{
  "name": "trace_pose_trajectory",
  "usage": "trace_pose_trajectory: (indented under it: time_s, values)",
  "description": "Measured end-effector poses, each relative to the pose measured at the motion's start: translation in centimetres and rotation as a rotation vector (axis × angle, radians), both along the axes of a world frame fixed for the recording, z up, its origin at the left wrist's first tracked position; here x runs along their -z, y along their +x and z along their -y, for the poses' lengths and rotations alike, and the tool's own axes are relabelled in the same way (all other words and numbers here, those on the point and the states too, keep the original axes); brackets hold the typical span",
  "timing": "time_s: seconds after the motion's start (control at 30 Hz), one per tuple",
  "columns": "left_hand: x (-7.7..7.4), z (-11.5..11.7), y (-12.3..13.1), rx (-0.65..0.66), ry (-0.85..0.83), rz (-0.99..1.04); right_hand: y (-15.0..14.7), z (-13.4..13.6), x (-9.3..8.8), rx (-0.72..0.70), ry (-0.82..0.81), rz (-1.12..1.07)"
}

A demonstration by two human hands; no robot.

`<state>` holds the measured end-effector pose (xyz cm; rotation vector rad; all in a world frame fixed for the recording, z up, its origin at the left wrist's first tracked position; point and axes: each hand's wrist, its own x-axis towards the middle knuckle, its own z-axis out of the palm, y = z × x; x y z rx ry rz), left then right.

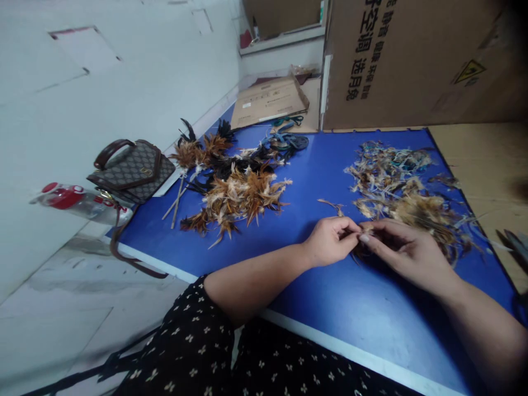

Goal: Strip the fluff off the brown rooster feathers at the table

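Observation:
Over the blue table (317,297), my left hand (333,241) and my right hand (406,250) meet fingertip to fingertip. Both pinch a small feather piece (363,250), mostly covered by the fingers. Just beyond my right hand lies a loose heap of tan, brown and bluish feathers (396,181). A single thin brown feather (332,205) rests above my left hand. Farther left is a bundle of brown and cream feathers (243,192), with black feathers (247,163) behind it.
A patterned handbag (138,170) and a plastic bottle (78,201) are at the left edge. Flattened cardboard (268,102) lies at the back, near blue-green cords (291,141). A tall cardboard box (412,66) stands behind. Dark scissors-like blades (513,247) show at far right.

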<state>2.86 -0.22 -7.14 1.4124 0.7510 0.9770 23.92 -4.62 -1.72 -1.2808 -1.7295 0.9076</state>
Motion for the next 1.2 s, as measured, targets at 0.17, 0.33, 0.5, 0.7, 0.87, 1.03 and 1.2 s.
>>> trace_pose_trajectory:
  time_s: [0.17,0.33,0.5,0.7,0.87,1.03,1.2]
  values:
    - [0.2,-0.1,0.1,0.033,-0.091,0.056,0.0,-0.3,-0.3,0.031,0.019,0.012]
    - [0.0,-0.3,0.1,0.095,-0.165,0.093,-0.1,-0.4,-0.5,-0.016,0.243,0.096]
    - [-0.9,-0.1,-0.2,0.12,-0.122,0.053,0.0,-0.4,0.0,-0.115,0.345,0.166]
    - [-1.7,-0.6,-0.5,0.187,-0.323,0.057,-0.1,-0.2,-0.1,-0.118,0.373,0.189]
    - [-2.1,-0.5,-0.3,0.078,-0.288,0.009,-0.2,0.0,-1.0,-0.097,0.438,0.287]
    - [-2.2,0.3,0.2,-0.054,-0.061,-0.07,-0.4,0.1,-0.8,-0.006,0.495,0.434]
    - [-2.3,-0.2,0.0,-0.102,-0.18,0.009,0.8,1.3,-0.6,0.103,0.491,0.481]
